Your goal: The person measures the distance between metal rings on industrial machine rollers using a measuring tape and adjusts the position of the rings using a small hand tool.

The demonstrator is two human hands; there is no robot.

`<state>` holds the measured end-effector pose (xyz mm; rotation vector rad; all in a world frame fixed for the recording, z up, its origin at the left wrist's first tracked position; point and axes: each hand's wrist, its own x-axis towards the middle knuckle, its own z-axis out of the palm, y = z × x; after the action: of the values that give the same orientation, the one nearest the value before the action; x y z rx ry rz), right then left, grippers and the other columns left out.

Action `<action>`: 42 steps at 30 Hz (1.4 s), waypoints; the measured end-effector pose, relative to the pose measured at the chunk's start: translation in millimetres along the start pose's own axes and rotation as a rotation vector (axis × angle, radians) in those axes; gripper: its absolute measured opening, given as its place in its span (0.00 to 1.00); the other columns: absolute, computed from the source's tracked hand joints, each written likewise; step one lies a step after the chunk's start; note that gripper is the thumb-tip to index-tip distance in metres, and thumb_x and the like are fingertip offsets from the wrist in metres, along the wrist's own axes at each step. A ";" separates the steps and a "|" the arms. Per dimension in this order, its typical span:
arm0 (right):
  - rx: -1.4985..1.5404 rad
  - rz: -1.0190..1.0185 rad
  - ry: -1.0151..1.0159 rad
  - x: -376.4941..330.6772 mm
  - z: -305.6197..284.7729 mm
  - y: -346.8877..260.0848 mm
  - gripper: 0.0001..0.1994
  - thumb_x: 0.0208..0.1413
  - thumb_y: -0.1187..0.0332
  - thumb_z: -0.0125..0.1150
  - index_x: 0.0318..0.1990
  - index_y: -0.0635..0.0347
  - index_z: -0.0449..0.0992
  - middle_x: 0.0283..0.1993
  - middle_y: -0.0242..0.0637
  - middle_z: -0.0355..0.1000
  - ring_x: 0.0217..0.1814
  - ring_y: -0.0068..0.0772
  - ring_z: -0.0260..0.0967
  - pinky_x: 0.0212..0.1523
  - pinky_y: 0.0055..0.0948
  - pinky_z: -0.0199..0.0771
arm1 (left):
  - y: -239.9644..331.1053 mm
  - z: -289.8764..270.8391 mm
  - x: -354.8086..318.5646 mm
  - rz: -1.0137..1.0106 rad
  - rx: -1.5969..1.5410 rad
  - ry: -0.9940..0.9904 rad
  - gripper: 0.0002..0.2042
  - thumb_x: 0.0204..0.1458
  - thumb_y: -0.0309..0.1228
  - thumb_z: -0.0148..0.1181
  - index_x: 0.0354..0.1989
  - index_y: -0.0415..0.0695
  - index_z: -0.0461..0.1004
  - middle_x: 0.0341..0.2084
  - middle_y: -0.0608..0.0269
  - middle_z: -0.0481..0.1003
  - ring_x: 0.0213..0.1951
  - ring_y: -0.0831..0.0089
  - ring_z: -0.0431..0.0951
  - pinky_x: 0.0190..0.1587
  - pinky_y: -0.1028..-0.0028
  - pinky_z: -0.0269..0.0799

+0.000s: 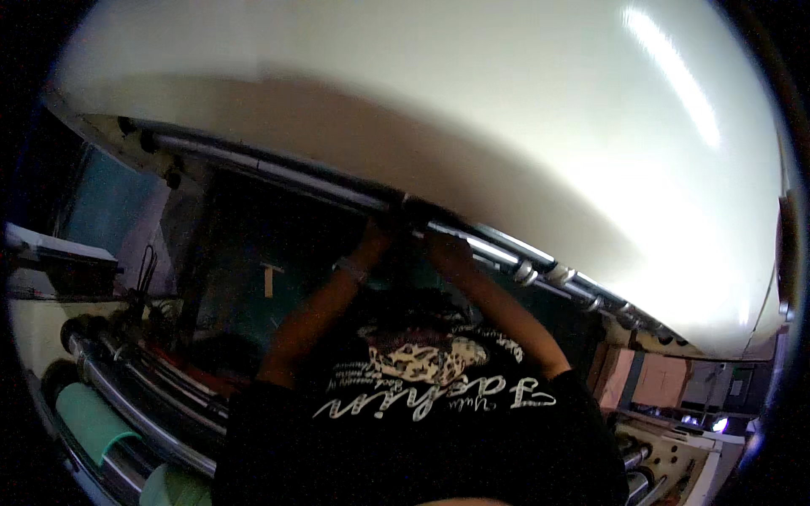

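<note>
Both my arms reach forward to a long metal shaft (321, 191) under the lower edge of a large pale, glossy sheet or cover (523, 93). My left hand (373, 244), with a band on its wrist (349, 270), is just below the shaft's middle. Close beside it, my right hand (449, 253) is raised against a bright rod (494, 251) that carries metal collars (525, 273). Deep shadow covers the fingers of both hands, so whatever they touch or hold cannot be made out.
Shiny rollers (148, 396) run along the lower left, with a green roll (94, 422) next to them. A dark box with a pale top (63, 253) stands at the left. Brown cardboard boxes (650, 379) and a machine frame (675, 468) are at the right.
</note>
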<state>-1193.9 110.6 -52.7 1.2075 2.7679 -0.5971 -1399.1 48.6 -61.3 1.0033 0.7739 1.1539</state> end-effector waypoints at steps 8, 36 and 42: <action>-0.276 -0.116 0.067 -21.3 -55.1 -30.6 0.11 0.51 0.65 0.51 0.41 0.47 0.76 0.39 0.42 0.73 0.42 0.42 0.70 0.43 0.40 0.69 | -7.6 29.9 -8.6 -0.224 0.278 0.378 0.15 0.51 0.39 0.55 0.42 0.41 0.71 0.32 0.56 0.74 0.37 0.66 0.74 0.44 0.68 0.67; 1.045 0.556 1.016 -177.4 -33.9 107.4 0.05 0.51 0.68 0.59 0.28 0.57 0.73 0.23 0.26 0.66 0.27 0.17 0.59 0.31 0.20 0.60 | 62.3 15.0 -35.5 -0.296 0.821 -0.323 0.10 0.47 0.32 0.60 0.35 0.41 0.72 0.31 0.67 0.71 0.37 0.77 0.70 0.43 0.77 0.66; 0.961 0.472 1.373 -175.0 -34.0 200.1 0.06 0.49 0.69 0.62 0.30 0.59 0.71 0.24 0.25 0.66 0.27 0.16 0.58 0.30 0.19 0.60 | 89.4 -39.5 2.6 -0.088 1.052 -0.218 0.04 0.50 0.26 0.54 0.28 0.38 0.70 0.25 0.67 0.70 0.30 0.79 0.68 0.37 0.77 0.65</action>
<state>-926.4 125.7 -49.5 3.3944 2.5958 -1.5588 -1466.4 68.5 6.8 1.8905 1.2626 0.4875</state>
